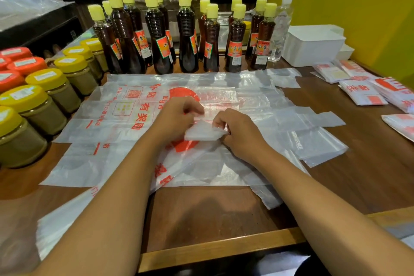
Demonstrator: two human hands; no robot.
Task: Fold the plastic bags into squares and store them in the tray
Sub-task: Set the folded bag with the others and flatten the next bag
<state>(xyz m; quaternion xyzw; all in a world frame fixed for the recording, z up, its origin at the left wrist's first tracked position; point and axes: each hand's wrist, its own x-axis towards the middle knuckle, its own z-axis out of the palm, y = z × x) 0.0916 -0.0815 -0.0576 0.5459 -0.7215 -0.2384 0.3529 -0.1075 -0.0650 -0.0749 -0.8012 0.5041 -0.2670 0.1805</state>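
Wooden table: near edge bare, raised lip. Left hand and right hand both pinch a small folded bag at centre, atop flat plastic bags spread wide. Jars crowd the left edge; folded squares lie right. Dark bottles wall the far side; white tray far right, against yellow wall.
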